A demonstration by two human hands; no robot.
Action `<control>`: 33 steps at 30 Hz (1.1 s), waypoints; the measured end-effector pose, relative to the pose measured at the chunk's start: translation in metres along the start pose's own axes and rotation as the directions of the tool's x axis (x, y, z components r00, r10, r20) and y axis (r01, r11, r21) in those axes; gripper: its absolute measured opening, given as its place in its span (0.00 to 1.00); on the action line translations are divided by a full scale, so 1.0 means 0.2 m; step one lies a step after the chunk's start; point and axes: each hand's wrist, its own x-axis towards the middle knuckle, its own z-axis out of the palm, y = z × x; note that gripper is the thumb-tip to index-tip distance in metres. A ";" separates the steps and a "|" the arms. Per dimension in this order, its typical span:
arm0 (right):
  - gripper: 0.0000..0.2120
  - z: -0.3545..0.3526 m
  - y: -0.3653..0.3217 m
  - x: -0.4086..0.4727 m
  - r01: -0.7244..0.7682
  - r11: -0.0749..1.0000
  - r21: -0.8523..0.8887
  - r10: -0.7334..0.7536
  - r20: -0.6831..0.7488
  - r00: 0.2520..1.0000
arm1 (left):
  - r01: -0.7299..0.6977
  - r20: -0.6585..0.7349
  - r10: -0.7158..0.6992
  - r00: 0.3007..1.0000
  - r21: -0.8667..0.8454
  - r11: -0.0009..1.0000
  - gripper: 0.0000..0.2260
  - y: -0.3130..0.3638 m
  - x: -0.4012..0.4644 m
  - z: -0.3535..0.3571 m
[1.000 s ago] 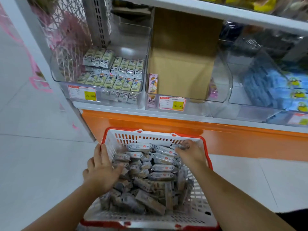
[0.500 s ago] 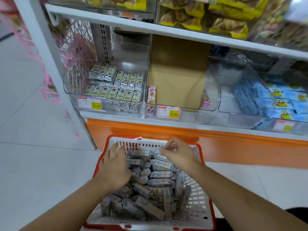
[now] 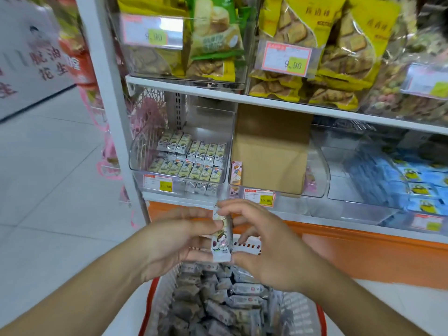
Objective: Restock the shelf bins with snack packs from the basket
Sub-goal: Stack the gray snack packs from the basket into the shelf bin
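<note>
So we've got both hands up over the basket (image 3: 312, 309), holding one snack pack (image 3: 221, 238) upright between them, just in front of the orange base of the shelf. Our left hand (image 3: 179, 238) is on the left side of the pack with its thumb pressed on the upper part and its fingers curled under and behind it, and our right hand (image 3: 269, 241) pinches it from the right, a fingertip at the top end and the thumb at the bottom corner. The pack is white with a little cartoon print, a bit blurred so we can't read it. Below the hands, at the near edge, the red-rimmed white basket is piled with loose grey snack packs (image 3: 232, 309). Farther back on the lower shelf, the left clear bin (image 3: 135, 163) has neat rows of small yellow-and-white packs (image 3: 194, 161) in it. The middle bin (image 3: 322, 175) mostly holds a brown cardboard box (image 3: 271, 151), with a pink pack (image 3: 236, 172) wedged against its left wall. To the right there's a bin of blue packs (image 3: 397, 180), and the shelf above is stuffed with yellow biscuit bags (image 3: 339, 57)
</note>
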 end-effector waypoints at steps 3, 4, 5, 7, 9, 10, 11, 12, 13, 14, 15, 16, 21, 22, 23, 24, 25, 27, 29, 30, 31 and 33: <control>0.39 -0.03 0.02 0.04 0.009 0.997 -0.073 -0.008 0.009 1.000 | -0.053 -0.056 0.058 0.997 0.089 0.995 0.18 0.01 0.00 -0.01; 0.38 -0.04 0.03 0.05 0.010 0.997 -0.078 -0.011 -0.022 1.000 | -0.067 -0.049 0.074 0.996 0.125 0.990 0.16 0.02 0.01 -0.02; 0.37 -0.05 0.04 0.06 0.009 0.997 -0.079 -0.015 -0.066 0.998 | -0.080 -0.040 0.087 0.995 0.153 0.985 0.14 0.03 0.00 -0.01; 0.33 -0.06 0.06 0.07 -0.003 0.997 -0.083 -0.010 -0.161 0.987 | -0.106 -0.049 0.117 0.992 0.184 0.977 0.14 0.04 0.01 -0.01; 0.31 -0.05 0.08 0.09 -0.008 0.989 -0.147 -0.022 -0.200 0.980 | -0.131 -0.088 0.147 0.985 0.167 0.977 0.14 0.04 0.03 0.00; 0.32 -0.04 0.07 0.10 -0.007 0.981 -0.192 -0.028 -0.181 0.983 | -0.141 -0.107 0.158 0.982 0.150 0.979 0.15 0.04 0.04 0.00; 0.34 -0.03 0.07 0.11 -0.002 0.974 -0.229 -0.034 -0.152 0.988 | -0.149 -0.125 0.167 0.978 0.143 0.978 0.15 0.04 0.04 0.00; 0.36 -0.01 0.07 0.12 0.002 0.967 -0.253 -0.037 -0.130 0.991 | -0.156 -0.138 0.176 0.975 0.144 0.977 0.15 0.05 0.05 0.00; 0.37 0.01 0.06 0.14 0.002 0.964 -0.266 -0.037 -0.123 0.992 | -0.162 -0.146 0.184 0.972 0.149 0.976 0.16 0.05 0.05 0.00; 0.37 0.02 0.06 0.15 -0.003 0.962 -0.272 -0.033 -0.128 0.991 | -0.167 -0.151 0.190 0.970 0.154 0.974 0.16 0.05 0.06 0.00; 0.37 0.03 0.06 0.16 -0.017 0.962 -0.272 -0.022 -0.140 0.990 | -0.170 -0.152 0.194 0.969 0.157 0.973 0.16 0.06 0.06 0.00; 0.37 0.04 0.05 0.17 -0.034 0.963 -0.267 -0.007 -0.154 0.988 | -0.170 -0.154 0.195 0.969 0.163 0.972 0.16 0.06 0.07 -0.01; 0.38 0.02 -0.05 0.31 -0.138 0.976 -0.171 0.099 -0.217 0.971 | -0.253 -0.171 0.333 0.927 0.369 0.894 0.08 0.16 0.11 -0.14; 0.38 0.01 -0.08 0.37 -0.147 0.976 -0.158 0.109 -0.231 0.967 | -0.274 -0.188 0.424 0.886 0.527 0.805 0.09 0.19 0.12 -0.21; 0.38 0.01 -0.10 0.45 -0.152 0.976 -0.153 0.112 -0.245 0.963 | -0.252 -0.186 0.513 0.838 0.701 0.667 0.12 0.22 0.13 -0.28; 0.37 0.00 -0.12 0.55 -0.150 0.977 -0.152 0.107 -0.262 0.959 | -0.191 -0.156 0.570 0.807 0.845 0.500 0.17 0.23 0.15 -0.36; 0.37 0.00 -0.12 0.66 -0.149 0.977 -0.156 0.102 -0.275 0.956 | -0.117 -0.120 0.578 0.807 0.927 0.356 0.24 0.24 0.16 -0.44; 0.38 0.00 -0.10 0.89 -0.179 0.969 -0.172 0.124 -0.287 0.950 | -0.007 -0.095 0.502 0.860 0.980 0.198 0.38 0.22 0.21 -0.57; 0.40 -0.01 -0.04 1.13 -0.240 0.957 -0.165 0.191 -0.268 0.944 | 0.040 -0.095 0.422 0.902 0.990 0.138 0.42 0.19 0.25 -0.65; 0.41 -0.01 -0.01 1.24 -0.279 0.946 -0.166 0.232 -0.255 0.939 | 0.043 -0.093 0.406 0.909 0.991 0.130 0.40 0.18 0.25 -0.67; 0.42 -0.01 0.03 1.34 -0.322 0.930 -0.177 0.273 -0.253 0.928 | 0.038 -0.090 0.402 0.911 0.990 0.137 0.37 0.17 0.26 -0.67; 0.45 -0.01 0.10 1.48 -0.391 0.901 -0.187 0.340 -0.256 0.905 | 0.030 -0.091 0.410 0.907 0.988 0.152 0.33 0.18 0.26 -0.67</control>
